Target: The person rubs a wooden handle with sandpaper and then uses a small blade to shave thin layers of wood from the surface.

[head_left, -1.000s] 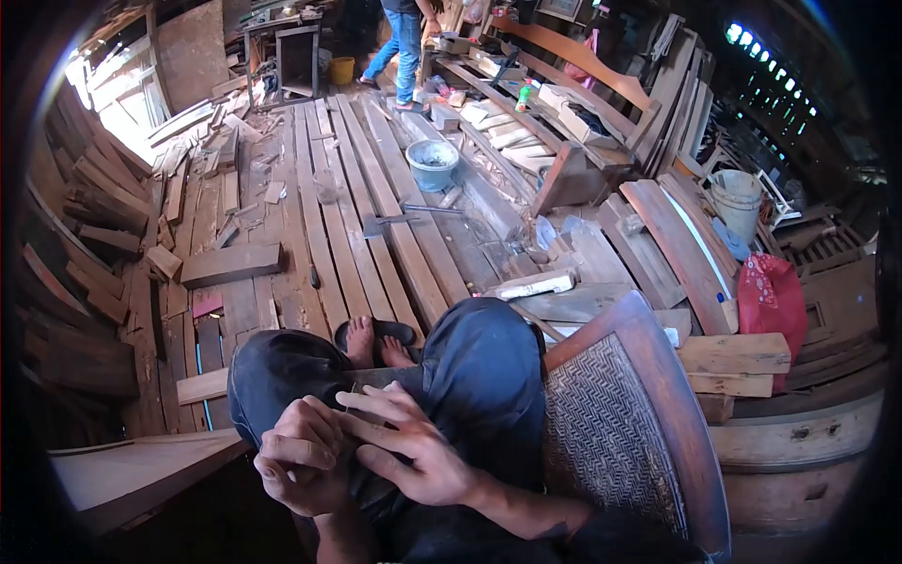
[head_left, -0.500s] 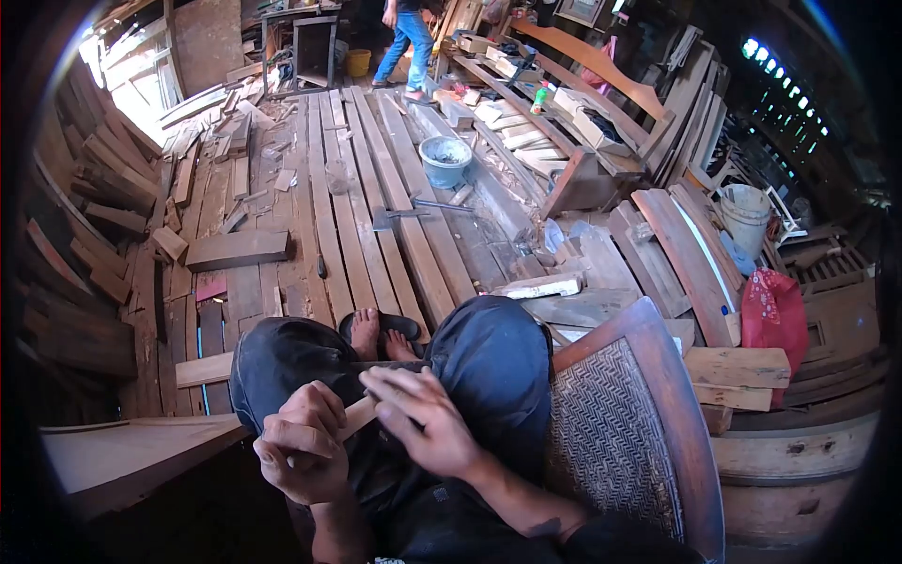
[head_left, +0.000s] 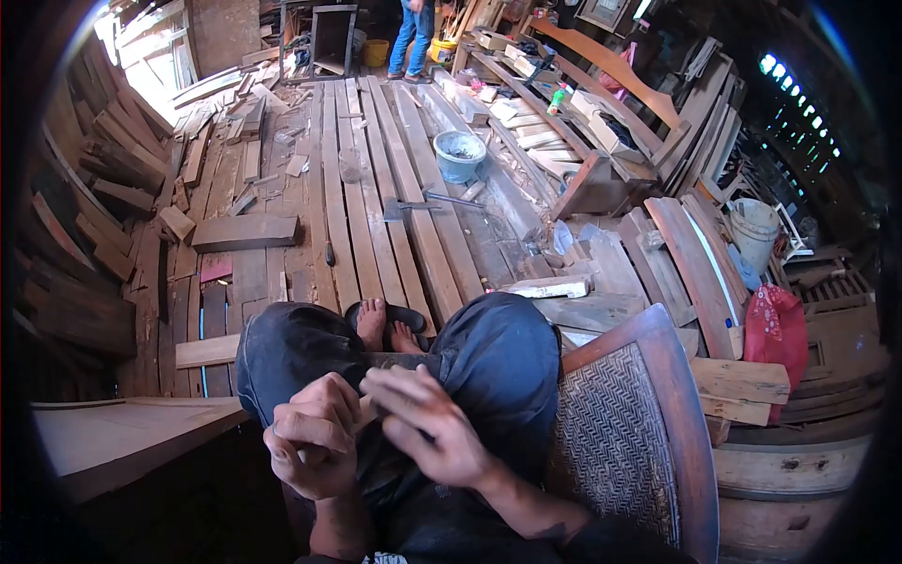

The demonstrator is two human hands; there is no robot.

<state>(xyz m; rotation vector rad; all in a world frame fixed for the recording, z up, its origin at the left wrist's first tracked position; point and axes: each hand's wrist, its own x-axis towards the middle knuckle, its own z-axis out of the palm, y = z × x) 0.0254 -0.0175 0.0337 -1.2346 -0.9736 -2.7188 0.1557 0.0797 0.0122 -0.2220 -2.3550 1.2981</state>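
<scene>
My left hand [head_left: 315,437] is closed in a fist over my lap, gripping a pale piece of wood [head_left: 365,412] that is mostly hidden behind the fingers. My right hand [head_left: 427,425] reaches across beside it with its fingers stretched out, slightly blurred and right at the wood's side. Both hands are close together between my knees, above my dark trousers [head_left: 498,362]. A chair with a woven panel [head_left: 611,432] and a dark wooden frame stands at my right side.
Long planks [head_left: 376,188] line the floor ahead, with a hammer-like tool [head_left: 411,206] and a bucket [head_left: 459,157] on them. A wooden block [head_left: 246,233] lies at left. Lumber is stacked on both sides. A person in blue jeans [head_left: 411,42] stands at the far end. A red bag [head_left: 775,334] is at right.
My head view has shifted slightly, and both hands have moved a little. The pale wood shows less between them now. The person at the back has gone from a stride to standing.
</scene>
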